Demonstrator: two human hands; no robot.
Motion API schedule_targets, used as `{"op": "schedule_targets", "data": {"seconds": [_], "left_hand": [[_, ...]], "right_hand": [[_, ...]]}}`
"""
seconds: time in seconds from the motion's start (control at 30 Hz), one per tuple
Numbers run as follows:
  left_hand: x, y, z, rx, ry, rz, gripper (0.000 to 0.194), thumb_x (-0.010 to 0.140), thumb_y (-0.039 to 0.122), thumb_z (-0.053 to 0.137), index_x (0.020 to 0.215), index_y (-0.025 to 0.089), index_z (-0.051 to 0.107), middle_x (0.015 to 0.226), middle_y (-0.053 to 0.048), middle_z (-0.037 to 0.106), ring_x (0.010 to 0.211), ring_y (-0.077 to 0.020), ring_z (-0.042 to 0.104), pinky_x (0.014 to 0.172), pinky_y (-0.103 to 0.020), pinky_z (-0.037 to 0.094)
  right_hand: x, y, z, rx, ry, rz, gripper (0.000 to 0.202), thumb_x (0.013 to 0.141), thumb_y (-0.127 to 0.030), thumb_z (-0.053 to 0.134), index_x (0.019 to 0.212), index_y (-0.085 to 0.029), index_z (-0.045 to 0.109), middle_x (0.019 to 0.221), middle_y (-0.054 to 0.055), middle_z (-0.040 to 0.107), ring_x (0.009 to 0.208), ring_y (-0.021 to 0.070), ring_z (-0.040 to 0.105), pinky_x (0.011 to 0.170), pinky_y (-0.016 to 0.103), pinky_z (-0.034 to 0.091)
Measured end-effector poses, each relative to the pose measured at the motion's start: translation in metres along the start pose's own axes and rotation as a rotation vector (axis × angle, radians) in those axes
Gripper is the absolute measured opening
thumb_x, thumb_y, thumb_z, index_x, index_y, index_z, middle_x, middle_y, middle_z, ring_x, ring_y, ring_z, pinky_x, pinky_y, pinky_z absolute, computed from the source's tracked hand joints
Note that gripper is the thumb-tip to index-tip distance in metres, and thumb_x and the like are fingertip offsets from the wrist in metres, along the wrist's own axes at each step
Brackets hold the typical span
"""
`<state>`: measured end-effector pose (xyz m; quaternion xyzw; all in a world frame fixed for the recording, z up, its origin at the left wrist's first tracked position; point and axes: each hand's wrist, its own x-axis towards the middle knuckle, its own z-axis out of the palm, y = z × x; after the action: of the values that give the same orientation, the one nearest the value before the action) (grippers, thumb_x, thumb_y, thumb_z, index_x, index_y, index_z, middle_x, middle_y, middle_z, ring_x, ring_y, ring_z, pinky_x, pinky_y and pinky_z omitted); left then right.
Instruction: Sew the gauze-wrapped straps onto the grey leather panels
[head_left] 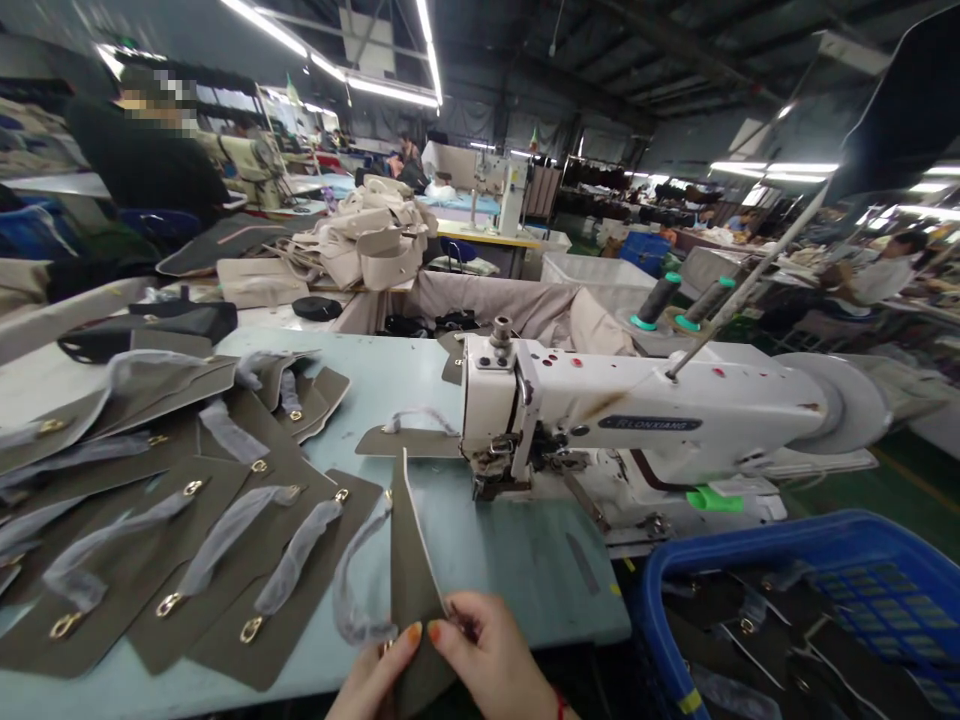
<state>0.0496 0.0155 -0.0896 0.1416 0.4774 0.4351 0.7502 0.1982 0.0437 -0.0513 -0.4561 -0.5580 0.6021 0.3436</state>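
An olive-brown bag panel stands on edge between my two hands at the front of the table. Its handle, wrapped in clear film with gold clasps, hangs off the panel's left face. My left hand grips the lower edge, thumb on top. Close beside it, my right hand pinches the same edge; its fingertips are partly hidden behind the panel. Ahead stands a white sewing machine, its needle area apart from the held panel. Another panel lies left of the machine head.
Several overlapping panels with wrapped handles cover the left of the light-blue table. A blue basket of similar panels stands at the right. Beige pieces are heaped behind. A seated person is at the far left.
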Motion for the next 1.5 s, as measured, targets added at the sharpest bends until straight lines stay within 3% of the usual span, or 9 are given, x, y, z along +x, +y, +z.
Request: {"op": "schedule_targets", "data": {"seconds": [0.1, 0.23, 0.37, 0.53, 0.7, 1.13, 1.3, 1.5], "left_hand": [[0.020, 0.031, 0.030, 0.033, 0.038, 0.092, 0.038, 0.061, 0.042, 0.081, 0.081, 0.011, 0.072, 0.078, -0.010, 0.074, 0.072, -0.0255, 0.068, 0.067, -0.031, 0.054], [0.059, 0.062, 0.047, 0.104, 0.006, 0.213, 0.030, 0.067, 0.037, 0.078, 0.073, 0.010, 0.068, 0.061, -0.004, 0.068, 0.052, -0.0134, 0.058, 0.049, -0.021, 0.044], [0.090, 0.082, 0.059, 0.152, -0.047, 0.248, 0.027, 0.071, 0.033, 0.075, 0.081, 0.009, 0.068, 0.066, -0.005, 0.069, 0.056, -0.0121, 0.058, 0.053, -0.020, 0.045], [0.113, 0.096, 0.070, 0.175, -0.044, 0.271, 0.033, 0.067, 0.030, 0.077, 0.091, 0.010, 0.068, 0.082, -0.008, 0.074, 0.061, -0.0146, 0.063, 0.057, -0.022, 0.048], [0.131, 0.101, 0.066, 0.226, -0.071, 0.297, 0.027, 0.064, 0.028, 0.078, 0.083, 0.011, 0.067, 0.072, -0.004, 0.073, 0.059, -0.0148, 0.062, 0.057, -0.023, 0.049], [0.138, 0.107, 0.068, 0.374, -0.171, 0.372, 0.028, 0.070, 0.032, 0.074, 0.089, 0.012, 0.068, 0.079, -0.004, 0.071, 0.068, -0.0156, 0.061, 0.065, -0.025, 0.048], [0.128, 0.115, 0.061, 0.454, -0.258, 0.195, 0.032, 0.070, 0.032, 0.076, 0.095, 0.015, 0.066, 0.085, -0.005, 0.069, 0.072, -0.0147, 0.060, 0.060, -0.021, 0.045], [0.127, 0.121, 0.054, 0.416, -0.296, 0.015, 0.025, 0.066, 0.028, 0.079, 0.085, 0.015, 0.069, 0.082, -0.005, 0.070, 0.062, -0.0110, 0.056, 0.057, -0.020, 0.045]], "right_hand": [[0.016, 0.001, -0.005, 0.105, 0.155, 0.046, 0.032, 0.082, -0.042, 0.059, 0.067, -0.015, 0.055, 0.060, -0.002, 0.049, 0.056, 0.0098, 0.042, 0.053, 0.019, 0.034], [0.039, 0.002, -0.016, 0.088, 0.259, 0.047, 0.033, 0.087, -0.041, 0.053, 0.068, -0.015, 0.058, 0.052, 0.000, 0.058, 0.056, 0.0130, 0.051, 0.057, 0.020, 0.038], [0.060, -0.003, -0.028, 0.063, 0.359, 0.061, 0.031, 0.089, -0.036, 0.052, 0.066, -0.016, 0.057, 0.054, 0.002, 0.065, 0.057, 0.0135, 0.054, 0.060, 0.020, 0.039], [0.078, 0.002, -0.037, -0.011, 0.430, 0.028, 0.039, 0.091, -0.037, 0.049, 0.061, -0.016, 0.062, 0.058, 0.003, 0.067, 0.065, 0.0153, 0.060, 0.067, 0.021, 0.041], [0.088, 0.011, -0.036, -0.015, 0.516, -0.003, 0.045, 0.090, -0.041, 0.051, 0.054, -0.018, 0.061, 0.054, 0.003, 0.066, 0.074, 0.0180, 0.065, 0.074, 0.023, 0.044], [0.091, 0.011, -0.038, -0.046, 0.542, -0.035, 0.050, 0.091, -0.043, 0.048, 0.051, -0.017, 0.066, 0.054, 0.004, 0.066, 0.071, 0.0185, 0.066, 0.075, 0.026, 0.047], [0.088, 0.005, -0.038, -0.060, 0.528, -0.037, 0.048, 0.090, -0.041, 0.050, 0.053, -0.016, 0.067, 0.056, 0.004, 0.068, 0.066, 0.0166, 0.064, 0.070, 0.024, 0.046], [0.085, 0.002, -0.040, -0.099, 0.497, -0.063, 0.049, 0.090, -0.043, 0.050, 0.053, -0.016, 0.068, 0.060, 0.003, 0.069, 0.062, 0.0141, 0.062, 0.064, 0.022, 0.044]]}}
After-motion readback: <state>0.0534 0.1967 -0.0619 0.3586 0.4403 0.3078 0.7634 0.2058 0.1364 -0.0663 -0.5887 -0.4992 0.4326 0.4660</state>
